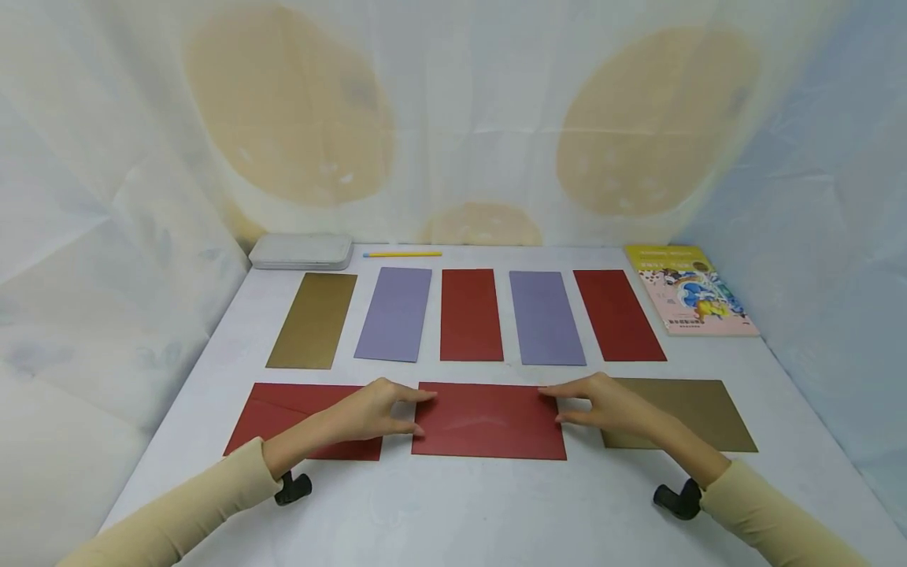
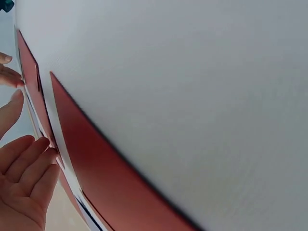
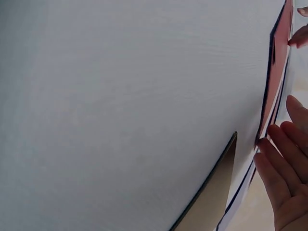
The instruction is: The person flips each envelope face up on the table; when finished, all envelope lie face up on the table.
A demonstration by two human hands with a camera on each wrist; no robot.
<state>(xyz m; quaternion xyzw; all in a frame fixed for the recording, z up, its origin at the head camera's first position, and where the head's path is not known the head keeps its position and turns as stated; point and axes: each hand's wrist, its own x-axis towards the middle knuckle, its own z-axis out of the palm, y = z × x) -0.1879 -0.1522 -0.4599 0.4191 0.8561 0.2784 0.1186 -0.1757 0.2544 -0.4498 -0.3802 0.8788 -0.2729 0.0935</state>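
Sleeves: cream-coloured, one on each forearm, coming in from the near corners; a black strap mount sits under each wrist.
Left hand [image 1: 368, 413]: at the left short edge of the middle red envelope [image 1: 489, 421], thumb low and fingers reaching over the upper corner, loosely curved and touching the paper edge; in the left wrist view the fingertips [image 2: 41, 147] lie straight against that edge.
Right hand [image 1: 602, 403]: mirrors it at the right short edge, forefinger at the upper corner, thumb at the lower part; the fingers in the right wrist view are straight and meet the edge.
Middle red envelope: flat on the worktop [image 1: 460, 512] between both hands, flap side up, lying lengthways.
Left red envelope [image 1: 283, 417]: partly under the left hand and wrist, just beside the middle one, a narrow gap between.
Gold envelope [image 1: 697, 413]: beyond the right hand's back, partly covered by it.
Far row: past the fingertips, five upright envelopes side by side, gold [image 1: 313, 319], lilac [image 1: 394, 313], red [image 1: 471, 313], lilac [image 1: 546, 317], red [image 1: 618, 313].
Grey case [image 1: 301, 251]: far left of the left hand.
Yellow pencil [image 1: 401, 254]: just beside the case.
Picture book [image 1: 687, 299]: far right, beyond the right hand.
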